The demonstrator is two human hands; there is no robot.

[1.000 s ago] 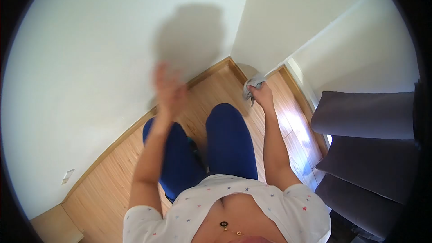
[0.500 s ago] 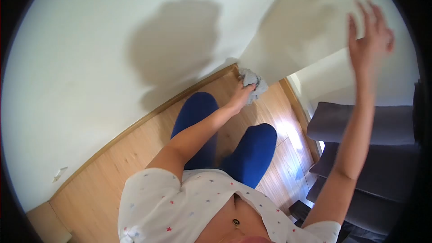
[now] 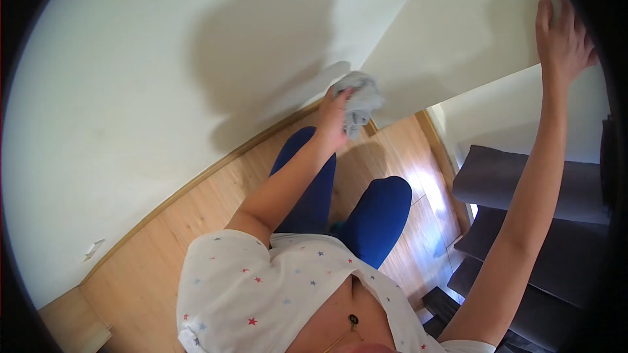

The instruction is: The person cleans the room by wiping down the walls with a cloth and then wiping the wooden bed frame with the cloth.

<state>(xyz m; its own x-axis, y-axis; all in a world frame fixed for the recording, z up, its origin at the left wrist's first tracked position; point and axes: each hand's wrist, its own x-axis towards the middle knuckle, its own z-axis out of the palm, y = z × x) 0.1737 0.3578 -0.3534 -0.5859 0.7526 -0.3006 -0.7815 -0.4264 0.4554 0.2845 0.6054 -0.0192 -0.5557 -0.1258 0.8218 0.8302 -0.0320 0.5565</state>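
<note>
A crumpled grey cloth (image 3: 361, 99) is gripped in my left hand (image 3: 333, 117), near the corner where two pale walls meet, a little above the wooden baseboard. My right hand (image 3: 566, 42) is raised at the upper right, with its fingers spread against the pale wall section (image 3: 471, 39) near its lower edge. Nothing shows between those fingers, though their tips fade into the dark rim of the view. Below the cloth are my knees in blue trousers (image 3: 379, 212).
Dark grey cushioned panels (image 3: 530, 183) stand at the right, beneath my right forearm. Light wooden flooring (image 3: 176, 235) runs along the curved baseboard (image 3: 216, 168). A wall socket (image 3: 94, 249) is at the lower left, above a wooden piece (image 3: 75, 323).
The cloth passed from my right hand to my left, which has since risen slightly along the corner. My right hand swung up and right onto the wall.
</note>
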